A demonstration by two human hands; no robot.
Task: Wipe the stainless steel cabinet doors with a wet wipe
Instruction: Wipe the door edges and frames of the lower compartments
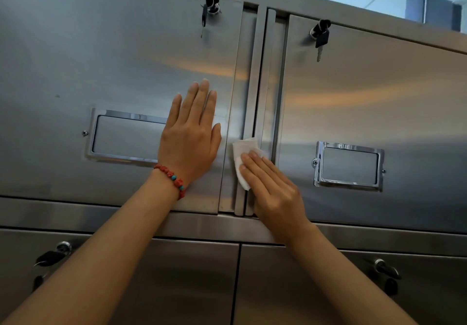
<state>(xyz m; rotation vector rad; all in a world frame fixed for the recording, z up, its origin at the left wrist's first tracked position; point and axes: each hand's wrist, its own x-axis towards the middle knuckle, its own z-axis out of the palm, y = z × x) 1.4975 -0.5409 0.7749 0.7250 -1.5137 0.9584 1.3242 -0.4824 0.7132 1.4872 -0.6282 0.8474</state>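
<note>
Two upper stainless steel cabinet doors fill the view, the left door (101,59) and the right door (379,102), with a vertical handle strip (250,77) between them. My left hand (192,135) lies flat with straight fingers on the left door, over the right end of its label holder (126,136). My right hand (273,188) presses a white wet wipe (241,152) with flat fingers against the lower part of the strip between the doors.
A key hangs in each upper door's lock, one on the left (209,6) and one on the right (320,36). The right door has a chrome label holder (350,166). Lower doors (177,274) with locks lie below a horizontal rail. A window shows above the cabinet.
</note>
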